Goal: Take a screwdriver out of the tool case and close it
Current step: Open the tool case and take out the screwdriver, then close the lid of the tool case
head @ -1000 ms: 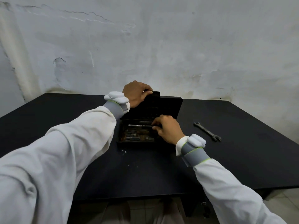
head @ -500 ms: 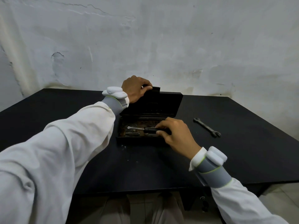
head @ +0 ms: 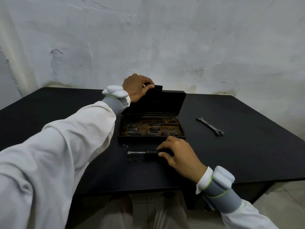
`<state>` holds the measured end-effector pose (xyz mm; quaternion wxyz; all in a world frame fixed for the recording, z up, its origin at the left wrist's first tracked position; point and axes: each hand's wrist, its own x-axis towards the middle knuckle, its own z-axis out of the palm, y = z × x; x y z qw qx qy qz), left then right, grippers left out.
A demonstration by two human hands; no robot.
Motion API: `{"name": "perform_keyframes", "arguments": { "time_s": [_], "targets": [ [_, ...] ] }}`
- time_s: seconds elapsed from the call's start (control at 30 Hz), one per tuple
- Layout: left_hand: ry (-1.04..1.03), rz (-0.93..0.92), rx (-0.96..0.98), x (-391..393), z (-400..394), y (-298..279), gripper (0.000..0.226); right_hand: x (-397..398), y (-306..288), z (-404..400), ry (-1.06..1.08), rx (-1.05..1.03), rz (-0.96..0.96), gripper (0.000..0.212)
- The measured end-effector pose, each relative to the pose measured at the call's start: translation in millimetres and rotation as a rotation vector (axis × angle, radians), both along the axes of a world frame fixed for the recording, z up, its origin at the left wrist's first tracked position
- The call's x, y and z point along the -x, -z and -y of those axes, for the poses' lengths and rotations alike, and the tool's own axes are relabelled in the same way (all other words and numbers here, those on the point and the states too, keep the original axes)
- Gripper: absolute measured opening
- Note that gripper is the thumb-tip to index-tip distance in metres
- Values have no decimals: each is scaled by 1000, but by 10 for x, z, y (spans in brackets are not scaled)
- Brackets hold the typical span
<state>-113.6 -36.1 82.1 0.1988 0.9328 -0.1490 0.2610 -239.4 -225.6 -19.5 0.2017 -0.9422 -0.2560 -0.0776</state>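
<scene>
Sleeves of white cloth frame our view, each wrist wrapped in a grey band with a white pod on it. Nearest to us, our right hand (head: 179, 156) pinches the dark handle of the screwdriver (head: 145, 152), fingers curled around its rear end; the tool lies low over the black surface (head: 247, 154), its metal tip pointing left, just in front of the tool case (head: 151, 128). Whether it already rests on the surface or hangs just above it, we cannot tell.

Beyond it the case stands open, its tray full of rusty-looking bits and sockets. Our left hand (head: 137, 87) is curled over the top edge of the raised lid (head: 156, 103), gripping it near the left corner. A wrench (head: 209, 126) lies apart to the right of the case.

We judge the removal nearly done and the closing not yet begun. Risks from here: the round handle may roll once released; the lid, pulled down from one corner, may twist or catch on a bit sitting proud in the tray; the case may slide.

No brand, label or writing is readable anywhere.
</scene>
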Motion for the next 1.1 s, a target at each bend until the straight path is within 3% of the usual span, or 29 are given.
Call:
{"name": "perform_keyframes", "arguments": {
  "time_s": [0.47, 1.1],
  "targets": [
    [25, -17, 50, 68, -4, 22, 21, 11, 45, 22, -3, 21, 11, 36],
    [193, -100, 46, 732, 1, 588, 16, -178, -343, 141, 122, -383, 178, 19]
  ]
}}
